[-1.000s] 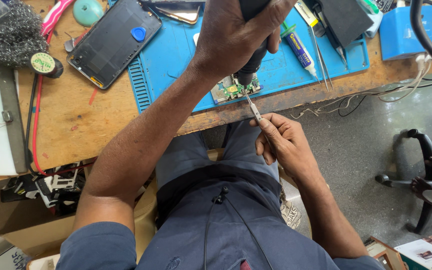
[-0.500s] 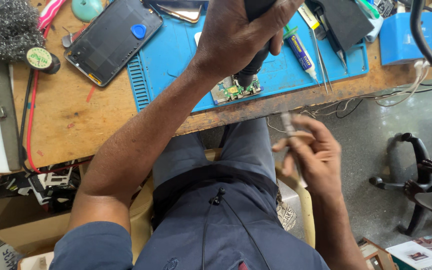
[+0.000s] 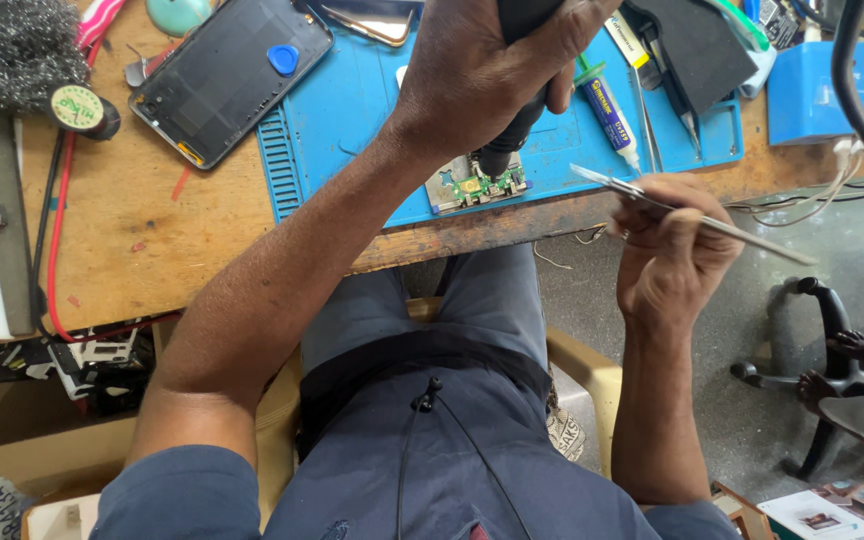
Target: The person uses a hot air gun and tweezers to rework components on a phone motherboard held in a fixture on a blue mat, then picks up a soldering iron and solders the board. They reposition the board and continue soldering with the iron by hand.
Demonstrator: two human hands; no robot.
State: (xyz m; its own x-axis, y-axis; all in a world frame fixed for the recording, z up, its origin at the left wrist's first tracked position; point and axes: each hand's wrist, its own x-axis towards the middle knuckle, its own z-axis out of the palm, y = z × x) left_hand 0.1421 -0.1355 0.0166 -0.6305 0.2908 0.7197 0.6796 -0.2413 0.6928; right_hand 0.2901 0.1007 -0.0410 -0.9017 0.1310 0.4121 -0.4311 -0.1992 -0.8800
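The left hand grips a dark tool over the small circuit board at the blue mat's near edge, while the right hand, pinching tweezers, has lifted clear, leaving the board unsteadied.

I see a dark phone with a blue pick lying on its back, half on the blue mat, half on the wooden bench. A steel-wool wad sits far left. A glue syringe lies on the mat, and a blue box stands at the right.
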